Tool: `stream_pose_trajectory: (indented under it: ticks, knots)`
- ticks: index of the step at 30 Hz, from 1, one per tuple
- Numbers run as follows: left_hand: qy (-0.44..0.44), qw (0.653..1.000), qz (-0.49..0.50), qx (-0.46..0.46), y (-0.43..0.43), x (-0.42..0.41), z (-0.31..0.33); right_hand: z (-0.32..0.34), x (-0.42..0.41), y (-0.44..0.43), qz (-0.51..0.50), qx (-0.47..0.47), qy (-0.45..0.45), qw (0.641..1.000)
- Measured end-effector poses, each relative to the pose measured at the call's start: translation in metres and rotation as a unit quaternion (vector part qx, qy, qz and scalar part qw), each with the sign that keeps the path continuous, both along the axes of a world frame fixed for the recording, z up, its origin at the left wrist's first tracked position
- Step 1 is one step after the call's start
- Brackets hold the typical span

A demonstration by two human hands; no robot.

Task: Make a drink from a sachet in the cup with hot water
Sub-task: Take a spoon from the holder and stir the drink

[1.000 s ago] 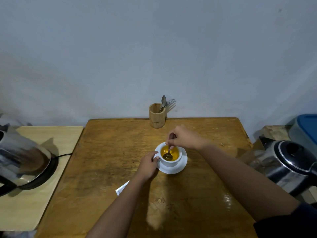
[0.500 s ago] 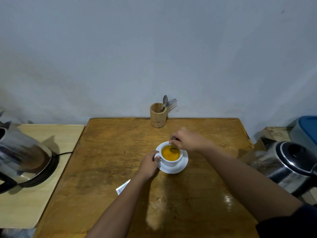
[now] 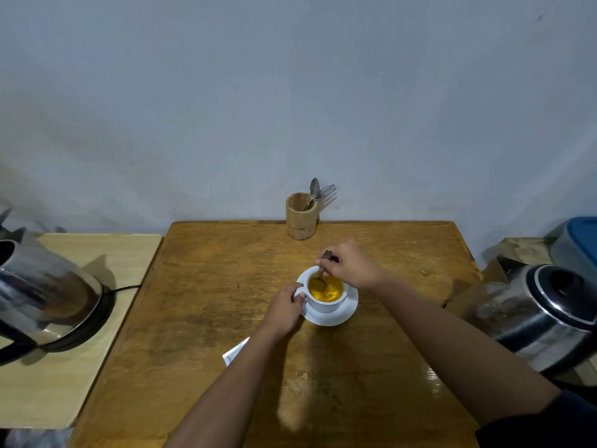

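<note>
A white cup (image 3: 326, 305) full of orange drink stands on a white saucer (image 3: 345, 313) in the middle of the wooden table (image 3: 206, 286). My left hand (image 3: 284, 307) grips the cup's handle on its left side. My right hand (image 3: 350, 265) hovers just behind the cup, pinching the handle of a metal spoon (image 3: 320, 276) whose bowl dips into the drink. A white sachet (image 3: 235, 350) lies on the table, partly hidden under my left forearm.
A wooden holder (image 3: 300, 216) with a spoon and fork stands at the table's back edge. A steel kettle (image 3: 42, 286) sits on its base on the left side table. Another steel kettle (image 3: 542, 305) and a blue-lidded container (image 3: 578, 244) are at the right.
The spoon has circled in the cup, from the near left to the back edge, and its bowl now shows at the back left of the drink. My left hand stays on the handle.
</note>
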State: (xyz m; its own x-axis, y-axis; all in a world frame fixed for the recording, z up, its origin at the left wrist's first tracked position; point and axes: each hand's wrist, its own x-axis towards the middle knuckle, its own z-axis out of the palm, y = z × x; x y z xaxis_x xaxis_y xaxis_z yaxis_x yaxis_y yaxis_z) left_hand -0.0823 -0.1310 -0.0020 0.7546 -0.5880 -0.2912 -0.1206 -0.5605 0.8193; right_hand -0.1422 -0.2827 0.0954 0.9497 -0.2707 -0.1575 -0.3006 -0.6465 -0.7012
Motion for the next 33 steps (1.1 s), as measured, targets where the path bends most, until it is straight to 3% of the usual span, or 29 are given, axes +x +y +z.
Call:
stream_pose_trajectory:
  ticks: [7,11,16,21,28,33]
  knots:
    - [0.006,1.0,-0.002,0.0,0.001,0.001,0.002,0.014,-0.005,-0.006,0.081,-0.146,0.078,0.983]
    - [0.001,1.0,-0.006,0.007,0.0,0.001,0.001,0.019,-0.006,-0.005,0.073,-0.094,0.082,0.99]
    - [-0.018,0.999,-0.017,0.023,-0.004,0.002,0.003,0.006,-0.002,0.001,0.015,0.004,0.023,1.0]
    - [-0.017,0.999,-0.018,0.021,-0.004,0.003,0.003,-0.001,-0.002,0.003,-0.028,-0.013,0.002,1.0]
    - [-0.018,0.999,-0.017,0.02,-0.004,0.003,0.003,0.01,-0.006,-0.004,0.021,-0.112,0.054,0.992]
    - [-0.015,0.999,-0.019,0.027,-0.004,0.003,0.002,0.01,-0.006,0.005,0.034,-0.048,0.055,0.997]
